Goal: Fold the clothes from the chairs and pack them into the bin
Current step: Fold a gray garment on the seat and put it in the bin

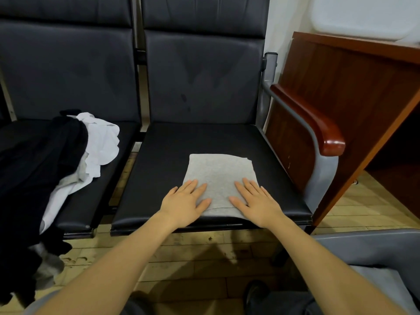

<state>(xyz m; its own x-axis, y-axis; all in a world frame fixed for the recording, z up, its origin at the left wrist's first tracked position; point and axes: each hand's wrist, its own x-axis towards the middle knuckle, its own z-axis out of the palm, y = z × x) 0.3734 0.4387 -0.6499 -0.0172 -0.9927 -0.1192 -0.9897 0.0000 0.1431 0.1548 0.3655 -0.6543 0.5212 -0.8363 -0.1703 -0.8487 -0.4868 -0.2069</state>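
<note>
Pressing flat on the folded grey cloth (220, 178), the left hand (185, 203) and right hand (255, 204) lie with fingers straight, gripping nothing. Cloth sits near the front edge of the right chair seat (181, 144). Judged light, soft, limp; best lifted from both side edges, palms beneath. Unfolded black-and-white clothes (68, 155) heap on the left seat. Grey bin (375, 251) at lower right; wooden armrest (318, 123) stands between.

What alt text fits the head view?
Both hands, left hand and right hand, press flat on a folded grey cloth on a black chair seat. Unfolded black and white clothes are heaped on the next seat to the left.
</note>
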